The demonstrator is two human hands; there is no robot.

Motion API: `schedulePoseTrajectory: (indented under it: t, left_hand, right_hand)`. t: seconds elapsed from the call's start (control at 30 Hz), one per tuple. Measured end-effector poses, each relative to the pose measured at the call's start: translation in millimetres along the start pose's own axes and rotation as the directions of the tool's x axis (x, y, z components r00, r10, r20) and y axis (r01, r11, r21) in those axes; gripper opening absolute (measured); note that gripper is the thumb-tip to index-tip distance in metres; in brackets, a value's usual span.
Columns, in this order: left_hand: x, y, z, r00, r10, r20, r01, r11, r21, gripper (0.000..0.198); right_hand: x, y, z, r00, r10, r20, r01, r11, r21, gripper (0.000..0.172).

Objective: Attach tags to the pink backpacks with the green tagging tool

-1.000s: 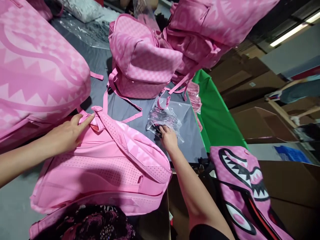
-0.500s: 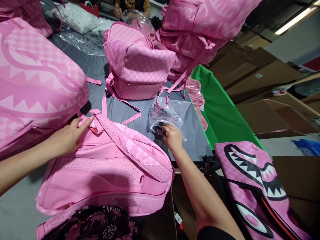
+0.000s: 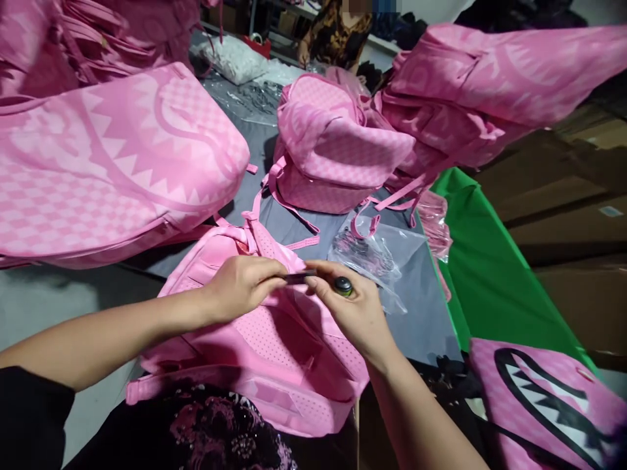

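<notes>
My left hand (image 3: 242, 284) pinches one end of a small dark flat piece (image 3: 298, 278). The fingertips of my right hand (image 3: 355, 310) grip its other end. A round-ended black-and-green handle (image 3: 343, 286) also sticks out of my right fist; the rest of that tool is hidden. Both hands are close together above a pink backpack (image 3: 264, 333), which lies with its perforated back panel and straps facing up. Just beyond my right hand, a clear plastic bag (image 3: 375, 251) with small dark contents rests on the grey tabletop (image 3: 416, 307).
A large pink backpack (image 3: 122, 176) lies to the left, and a checkered one (image 3: 337, 150) stands ahead. More pink bags are stacked at the right (image 3: 455, 98). A green-lined container (image 3: 490, 261) borders the table. A shark-mouth bag (image 3: 529, 398) is at lower right. Another person (image 3: 337, 36) is across the table.
My right hand has come from the plastic bag with the dark piece. My left hand has left the backpack's top strap and now meets it. The view has swung left.
</notes>
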State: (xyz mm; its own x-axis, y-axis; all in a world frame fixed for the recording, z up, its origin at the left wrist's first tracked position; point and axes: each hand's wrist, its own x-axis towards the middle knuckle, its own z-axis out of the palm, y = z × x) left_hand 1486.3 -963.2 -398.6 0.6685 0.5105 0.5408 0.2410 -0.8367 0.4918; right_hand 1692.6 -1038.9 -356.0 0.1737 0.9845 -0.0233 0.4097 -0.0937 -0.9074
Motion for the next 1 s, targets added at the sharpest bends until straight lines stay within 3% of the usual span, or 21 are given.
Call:
schedulePoseTrajectory:
  t: [0.07,0.17,0.23,0.37,0.43,0.53,0.6,0.67,0.77,0.87,0.93,1.0]
  left_hand:
    - [-8.8,-5.4,-4.8,0.96,0.216,-0.176,-0.166,0.952,0.257,0.021]
    - [-19.5,-13.7,-15.2,0.868,0.439,-0.233,-0.291,0.829,0.478,0.013]
    - [-23.2,-16.0,-18.2,0.848,0.483,-0.218,-0.332,0.805,0.492,0.011]
    - [-30.9,-19.1,-15.9,0.833,0.514,-0.205,-0.376,0.797,0.472,0.009]
    - [-41.5,-24.0,-15.3,0.87,0.444,-0.213,-0.317,0.836,0.449,0.017]
    - [-67.2,-34.0,-16.7,0.967,0.077,-0.242,0.033,0.907,0.419,0.041]
    - [-85.9,-40.0,-17.0,0.966,-0.195,-0.17,0.249,0.883,0.398,0.044]
    - [-101.0,-44.6,-15.3,0.941,-0.334,-0.056,0.331,0.871,0.364,0.032]
    - [-114.2,-49.8,-10.1,0.945,-0.323,-0.045,0.322,0.901,0.293,0.019]
    - [-120.0,-53.7,-4.9,0.964,-0.234,-0.127,0.261,0.924,0.279,0.018]
    - [-122.9,-54.9,-3.1,0.968,-0.194,-0.157,0.231,0.933,0.275,0.02]
    - [-126.3,-54.6,-3.1,0.969,-0.175,-0.175,0.215,0.945,0.247,0.024]
  right_hand:
    - [1.9,-1.5,2.2,0.997,0.075,-0.009,-0.074,0.995,0.068,0.042]
    - [6.9,1.3,4.1,0.964,0.238,0.119,-0.254,0.956,0.144,0.051]
    - [10.4,1.9,9.4,0.928,0.278,0.25,-0.319,0.937,0.144,0.051]
    - [18.1,-1.4,22.6,0.879,0.229,0.419,-0.287,0.955,0.08,0.038]
    - [24.8,-0.9,25.9,0.886,0.187,0.424,-0.233,0.971,0.057,0.034]
    - [41.0,6.2,30.8,0.972,0.024,0.233,-0.008,0.998,-0.066,0.024]
    - [53.6,12.5,38.5,0.983,-0.118,0.14,0.146,0.967,-0.207,0.015]
    - [64.7,16.6,50.3,0.964,-0.192,0.185,0.244,0.914,-0.325,0.011]
    - [74.3,15.6,71.2,0.908,-0.167,0.384,0.347,0.815,-0.464,0.017]
    - [76.0,10.6,89.8,0.803,-0.029,0.596,0.444,0.696,-0.564,0.025]
    - [75.1,9.5,99.6,0.742,0.052,0.668,0.511,0.602,-0.614,0.025]
    - [74.4,11.7,107.1,0.717,0.091,0.691,0.558,0.52,-0.647,0.024]
